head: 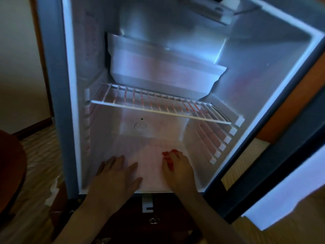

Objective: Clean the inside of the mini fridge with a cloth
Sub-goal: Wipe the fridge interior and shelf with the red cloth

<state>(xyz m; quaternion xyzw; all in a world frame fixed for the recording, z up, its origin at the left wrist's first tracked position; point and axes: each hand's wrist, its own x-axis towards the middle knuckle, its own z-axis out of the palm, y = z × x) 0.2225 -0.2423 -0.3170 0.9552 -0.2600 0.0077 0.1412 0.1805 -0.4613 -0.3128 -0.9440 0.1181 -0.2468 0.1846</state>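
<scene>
Cloth (168, 158), seemingly bunched under right hand's (177, 166) grip.

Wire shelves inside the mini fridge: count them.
1. The white wire shelf spans the fridge's middle, below the white plastic tray. Empty side-wall slots sit lower; nothing more shows, though the top is blurred.

Both bare forearms reach forward and up from below. The left hand (115, 175) lies palm down, fingers straight and slightly spread. The right hand (177, 169) sits beside it, apart, fingers curled under, pinching something red at the fingertips (168, 156).
</scene>
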